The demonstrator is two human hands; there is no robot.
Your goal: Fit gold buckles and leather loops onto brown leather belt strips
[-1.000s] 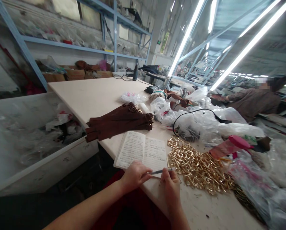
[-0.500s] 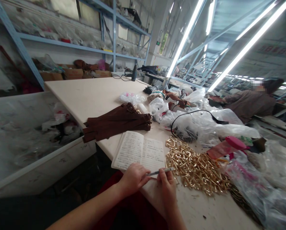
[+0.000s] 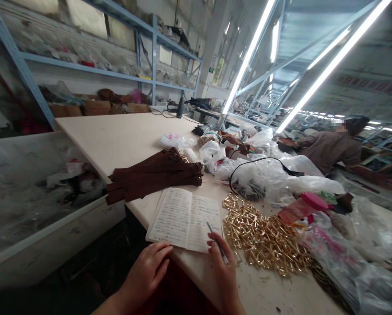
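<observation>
At lower centre, the right hand (image 3: pixel 223 267) gripped a pen (image 3: pixel 221 250) over the notebook (image 3: pixel 176 217). The left hand (image 3: pixel 149 265), half-open and empty, lay at its edge.

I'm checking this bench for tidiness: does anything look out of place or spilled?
The brown strips stick out past the edge of the table by the white bin, which looks untidy. The gold metal pieces lie in a loose heap; whether they were spilled I can't tell.

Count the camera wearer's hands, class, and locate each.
2: the left hand by the near edge of the notebook, the right hand holding a pen over the right page.
</observation>
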